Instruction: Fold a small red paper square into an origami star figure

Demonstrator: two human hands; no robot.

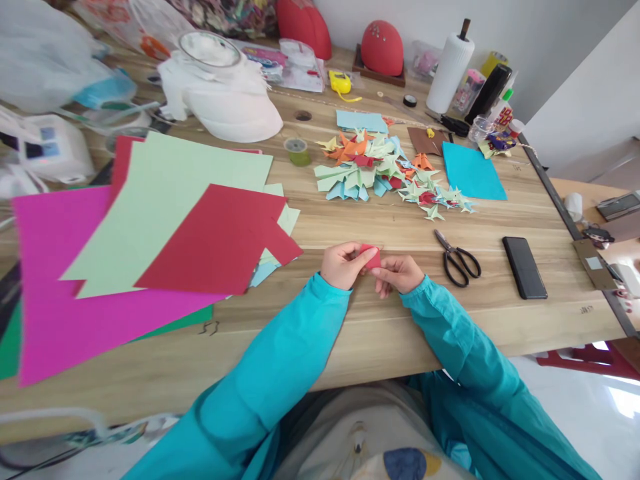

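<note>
Between my hands, just above the wooden table, is a small folded piece of red paper [371,256]. My left hand [344,264] pinches it from the left, thumb lying across its face. At its lower right edge, my right hand [399,273] closes thumb and fingers on it. Beyond my hands spreads a heap of folded paper pieces [357,177] in green, orange, blue and red. To the left lie large sheets, with a red sheet [210,240] on top of a pale green sheet [165,180] and a magenta sheet [55,267].
Black-handled scissors [457,259] and a phone [525,267] lie to the right. A turquoise paper square [474,171] sits farther back. Along the rear stand a white cap [225,100], a yellow tape measure [341,82], a red dome-shaped cushion [383,48] and a white roll [450,73].
</note>
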